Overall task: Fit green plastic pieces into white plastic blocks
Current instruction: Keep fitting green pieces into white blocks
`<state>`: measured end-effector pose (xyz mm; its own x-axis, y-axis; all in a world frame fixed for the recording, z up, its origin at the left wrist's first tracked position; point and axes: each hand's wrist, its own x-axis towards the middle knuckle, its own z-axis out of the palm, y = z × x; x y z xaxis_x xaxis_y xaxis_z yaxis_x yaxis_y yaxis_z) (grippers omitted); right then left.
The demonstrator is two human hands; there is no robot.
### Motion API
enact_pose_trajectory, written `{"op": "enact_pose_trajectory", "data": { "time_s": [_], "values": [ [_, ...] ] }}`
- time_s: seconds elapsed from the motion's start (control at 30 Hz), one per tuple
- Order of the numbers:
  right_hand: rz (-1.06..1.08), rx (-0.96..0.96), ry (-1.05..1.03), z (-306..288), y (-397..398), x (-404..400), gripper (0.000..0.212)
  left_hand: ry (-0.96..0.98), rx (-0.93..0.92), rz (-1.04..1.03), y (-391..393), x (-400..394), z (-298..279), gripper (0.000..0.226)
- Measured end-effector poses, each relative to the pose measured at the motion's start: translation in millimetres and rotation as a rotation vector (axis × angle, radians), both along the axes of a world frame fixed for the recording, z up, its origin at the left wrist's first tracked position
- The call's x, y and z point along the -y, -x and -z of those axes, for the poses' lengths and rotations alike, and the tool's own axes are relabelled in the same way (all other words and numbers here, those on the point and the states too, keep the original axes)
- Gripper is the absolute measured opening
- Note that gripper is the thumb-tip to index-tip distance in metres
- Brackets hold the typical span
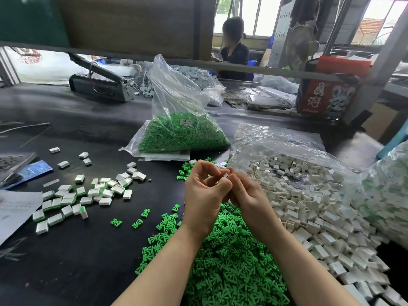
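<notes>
My left hand [204,195] and my right hand [244,193] meet above the black table, fingertips pressed together around a small white block [225,174] that only partly shows. Whether a green piece sits between the fingers is hidden. Below my wrists lies a heap of loose green pieces [231,261]. To the right spreads a big pile of white blocks [313,217] spilling out of a clear bag. On the left lie several fitted blocks [72,197], white with green showing at their edges.
A clear bag of green pieces [181,133] stands behind my hands. Another bag of blocks [388,195] sits at the far right. Paper [15,213] lies at the left edge, a heat sealer [101,85] at the back, and a person sits beyond the bench.
</notes>
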<state>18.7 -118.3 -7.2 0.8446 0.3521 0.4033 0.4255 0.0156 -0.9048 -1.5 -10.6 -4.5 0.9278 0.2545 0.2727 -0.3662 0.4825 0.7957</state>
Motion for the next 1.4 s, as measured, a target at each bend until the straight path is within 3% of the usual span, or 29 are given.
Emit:
{"op": "enact_pose_trajectory", "data": {
  "time_s": [0.47, 0.8, 1.17, 1.4],
  "values": [
    [-0.060, -0.096, -0.095, 1.7, -0.4, -1.8, 0.027, -0.038, 0.013, -0.004, -1.3, -0.6, 1.3, 0.022],
    [-0.050, -0.306, -0.195, -1.8, -2.8, 0.1, 0.046, -0.111, 0.045, -0.047, -1.3, -4.8, -1.0, 0.012],
    [-0.008, -0.307, -0.225, -4.8, -0.7, 2.8, 0.058, -0.085, 0.046, -0.022, -1.4, -6.6, 0.3, 0.013],
    [-0.012, -0.312, -0.200, -0.8, -2.8, 2.9, 0.038, -0.121, 0.008, -0.013, -2.8, -9.1, 1.4, 0.012]
  ]
}}
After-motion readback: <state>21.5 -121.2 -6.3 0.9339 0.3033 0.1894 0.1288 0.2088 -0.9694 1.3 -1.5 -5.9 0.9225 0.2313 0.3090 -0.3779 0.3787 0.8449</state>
